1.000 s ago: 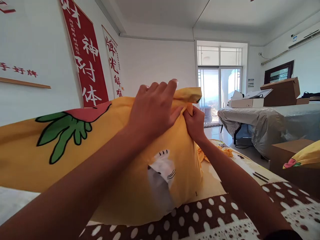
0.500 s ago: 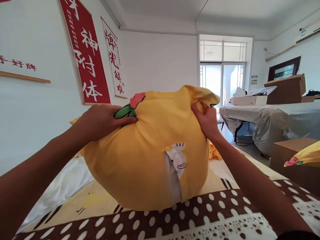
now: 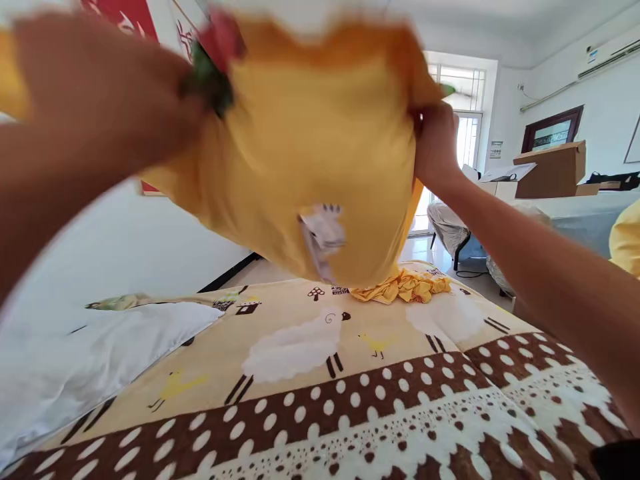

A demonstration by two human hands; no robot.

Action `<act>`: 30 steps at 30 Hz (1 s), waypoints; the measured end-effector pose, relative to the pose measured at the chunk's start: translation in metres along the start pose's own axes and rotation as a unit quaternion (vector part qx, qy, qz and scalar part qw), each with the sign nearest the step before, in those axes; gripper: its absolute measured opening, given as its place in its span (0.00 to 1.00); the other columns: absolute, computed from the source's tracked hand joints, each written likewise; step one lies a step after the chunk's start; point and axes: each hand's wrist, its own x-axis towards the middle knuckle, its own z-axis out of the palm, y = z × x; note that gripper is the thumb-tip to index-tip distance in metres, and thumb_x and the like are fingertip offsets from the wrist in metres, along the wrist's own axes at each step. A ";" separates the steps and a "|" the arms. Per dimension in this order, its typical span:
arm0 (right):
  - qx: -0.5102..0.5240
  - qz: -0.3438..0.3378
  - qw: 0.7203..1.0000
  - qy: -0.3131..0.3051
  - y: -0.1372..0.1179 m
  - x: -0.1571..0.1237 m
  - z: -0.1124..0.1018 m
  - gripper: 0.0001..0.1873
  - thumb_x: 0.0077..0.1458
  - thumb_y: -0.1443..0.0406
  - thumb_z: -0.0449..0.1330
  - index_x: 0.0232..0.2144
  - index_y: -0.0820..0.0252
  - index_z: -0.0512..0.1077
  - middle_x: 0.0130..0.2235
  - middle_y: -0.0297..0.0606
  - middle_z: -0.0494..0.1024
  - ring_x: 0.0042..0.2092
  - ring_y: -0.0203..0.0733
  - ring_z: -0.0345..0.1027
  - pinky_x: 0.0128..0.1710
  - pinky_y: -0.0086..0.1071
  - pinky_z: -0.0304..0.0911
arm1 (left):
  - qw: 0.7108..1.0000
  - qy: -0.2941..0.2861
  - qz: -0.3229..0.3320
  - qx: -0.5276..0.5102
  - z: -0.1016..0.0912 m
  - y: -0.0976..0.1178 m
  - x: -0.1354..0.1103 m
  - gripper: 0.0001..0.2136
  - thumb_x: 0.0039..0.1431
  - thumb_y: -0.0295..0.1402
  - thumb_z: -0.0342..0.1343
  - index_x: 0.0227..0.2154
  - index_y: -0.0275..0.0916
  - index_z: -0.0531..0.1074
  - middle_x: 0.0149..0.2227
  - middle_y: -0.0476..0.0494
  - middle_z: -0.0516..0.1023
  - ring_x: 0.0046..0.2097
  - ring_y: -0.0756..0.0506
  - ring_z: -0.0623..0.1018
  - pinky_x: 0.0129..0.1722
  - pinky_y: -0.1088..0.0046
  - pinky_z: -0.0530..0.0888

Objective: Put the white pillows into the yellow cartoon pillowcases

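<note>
A yellow pillowcase (image 3: 310,153) hangs bulging in the air in front of me, with a white pillow showing through a slit in its face. My left hand (image 3: 120,100), smeared by motion, is closed on its upper left part beside a red and green printed flower. At the upper right, my right hand (image 3: 437,143) grips a bunched corner with fingers wrapped in the cloth. The bottom of the pillowcase hangs above a patterned blanket (image 3: 295,347).
Crumpled yellow cloth (image 3: 405,287) with ruffles lies on the blanket's far side. A white pillow (image 3: 125,353) rests at the left. Cardboard boxes (image 3: 555,170) stand on a plastic-covered table at the back right. Part of another yellow item (image 3: 627,240) shows at the right edge.
Both hands have lifted the filled pillowcase from the blanket up into the air. The view has tilted down slightly, and more of the blanket and the ruffled cloth now shows.
</note>
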 end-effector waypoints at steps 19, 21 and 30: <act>-0.033 -0.036 0.977 -0.205 -0.017 -0.067 0.011 0.06 0.48 0.66 0.55 0.31 0.59 0.68 0.26 0.36 0.70 0.29 0.42 0.62 0.29 0.33 0.54 | 0.971 0.174 0.161 0.012 0.034 0.059 -0.018 0.21 0.62 0.40 0.39 0.48 0.30 0.66 0.46 0.31 0.70 0.51 0.35 0.69 0.50 0.49 0.60; 0.097 -0.026 0.975 -0.200 -0.032 -0.061 0.009 0.05 0.47 0.64 0.58 0.25 0.60 0.67 0.25 0.34 0.69 0.29 0.39 0.61 0.29 0.31 0.55 | 0.963 0.116 0.243 -0.029 0.030 0.085 -0.022 0.27 0.55 0.47 0.49 0.53 0.34 0.61 0.51 0.34 0.68 0.54 0.35 0.67 0.52 0.49 0.60; 0.501 0.038 0.809 -0.306 -0.018 -0.048 -0.024 0.25 0.47 0.59 0.64 0.48 0.57 0.66 0.41 0.39 0.74 0.44 0.45 0.69 0.43 0.40 0.66 | 0.972 -0.058 0.121 -0.194 0.034 0.116 -0.032 0.10 0.42 0.37 0.58 0.28 0.38 0.69 0.28 0.44 0.72 0.28 0.43 0.73 0.30 0.65 0.69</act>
